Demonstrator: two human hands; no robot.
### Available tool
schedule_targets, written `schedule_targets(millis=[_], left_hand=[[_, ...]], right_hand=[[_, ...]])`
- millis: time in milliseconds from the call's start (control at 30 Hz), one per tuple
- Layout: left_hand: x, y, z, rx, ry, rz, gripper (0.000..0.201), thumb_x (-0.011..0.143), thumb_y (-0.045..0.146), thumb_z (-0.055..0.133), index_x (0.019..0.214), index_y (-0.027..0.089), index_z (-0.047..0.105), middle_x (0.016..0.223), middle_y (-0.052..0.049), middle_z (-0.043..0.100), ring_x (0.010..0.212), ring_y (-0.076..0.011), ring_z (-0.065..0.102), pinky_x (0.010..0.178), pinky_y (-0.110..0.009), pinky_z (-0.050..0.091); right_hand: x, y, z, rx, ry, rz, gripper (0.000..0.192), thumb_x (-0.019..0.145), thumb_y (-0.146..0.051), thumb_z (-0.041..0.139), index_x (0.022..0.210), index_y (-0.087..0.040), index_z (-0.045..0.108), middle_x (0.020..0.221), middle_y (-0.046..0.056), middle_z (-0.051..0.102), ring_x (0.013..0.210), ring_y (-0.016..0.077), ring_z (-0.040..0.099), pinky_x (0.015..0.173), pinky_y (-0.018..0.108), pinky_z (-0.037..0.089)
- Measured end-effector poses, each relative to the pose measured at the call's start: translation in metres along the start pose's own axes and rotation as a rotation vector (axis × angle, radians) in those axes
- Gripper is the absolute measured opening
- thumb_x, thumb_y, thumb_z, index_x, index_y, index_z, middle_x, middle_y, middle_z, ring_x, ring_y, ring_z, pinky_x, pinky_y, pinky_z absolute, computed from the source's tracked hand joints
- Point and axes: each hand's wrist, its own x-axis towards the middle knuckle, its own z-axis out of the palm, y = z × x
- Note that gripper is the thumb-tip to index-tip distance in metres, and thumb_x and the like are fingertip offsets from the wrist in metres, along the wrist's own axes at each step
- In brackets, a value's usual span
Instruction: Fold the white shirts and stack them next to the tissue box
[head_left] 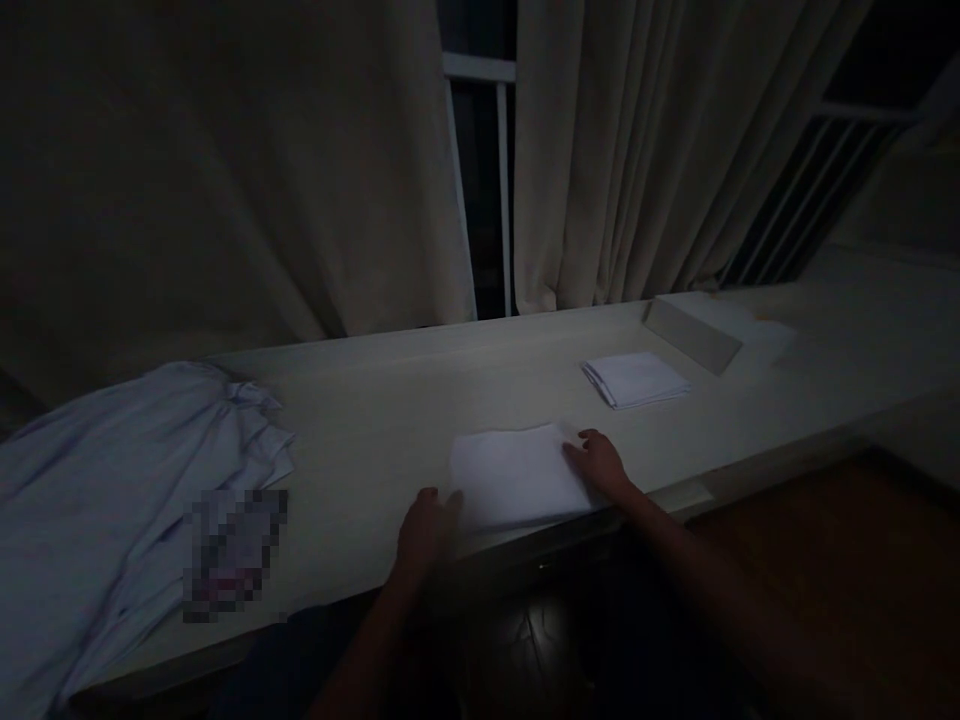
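Both hands lay flat, fingers together, pinning the folded white cloth [517,475] at the bench's [375,420] near edge: left hand [425,530] at eight o'clock, right hand [600,462] at three o'clock.

Dim home room, curtains [600,150], window ledge [390,400]

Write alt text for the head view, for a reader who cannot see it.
In a dim room, the left hand and right hand rest flat on the edges of a folded white cloth on a long pale counter. Another folded cloth lies beyond; crumpled fabric sits left.
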Motion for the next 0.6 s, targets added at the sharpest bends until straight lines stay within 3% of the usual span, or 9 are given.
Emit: schedule_targets(millis=[167, 367, 600], left_hand=[[0.016, 0.007, 0.002, 0.030, -0.109, 0.015, 0.064, 0.075, 0.059, 0.060, 0.112, 0.007, 0.060, 0.117, -0.024, 0.065, 0.106, -0.0319, 0.064, 0.082, -0.034, 0.045], [0.010, 0.009, 0.002, -0.017, -0.224, 0.031, 0.045, 0.068, 0.055, 0.069, 0.072, 0.010, 0.064, 0.082, -0.022, 0.071, 0.079, -0.0332, 0.068, 0.063, -0.034, 0.044], [-0.035, 0.017, -0.006, -0.346, -0.330, 0.013, 0.035, 0.077, 0.048, 0.064, 0.083, 0.013, 0.067, 0.083, -0.013, 0.072, 0.074, -0.0237, 0.067, 0.060, -0.030, 0.048]], right_hand=[[-0.050, 0.014, 0.002, 0.050, -0.148, 0.107, 0.048, 0.086, -0.054, 0.057, 0.109, -0.013, 0.064, 0.097, 0.012, 0.071, 0.091, 0.0242, 0.067, 0.074, 0.029, 0.045], [-0.075, 0.019, 0.006, -0.014, -0.126, 0.121, 0.041, 0.092, -0.050, 0.049, 0.082, -0.015, 0.068, 0.084, 0.013, 0.071, 0.082, 0.0235, 0.067, 0.068, 0.028, 0.041], [-0.087, 0.033, 0.014, 0.286, -0.009, 0.202, 0.033, 0.085, -0.044, 0.058, 0.067, -0.017, 0.062, 0.071, 0.009, 0.068, 0.070, 0.0217, 0.064, 0.062, 0.028, 0.039]])
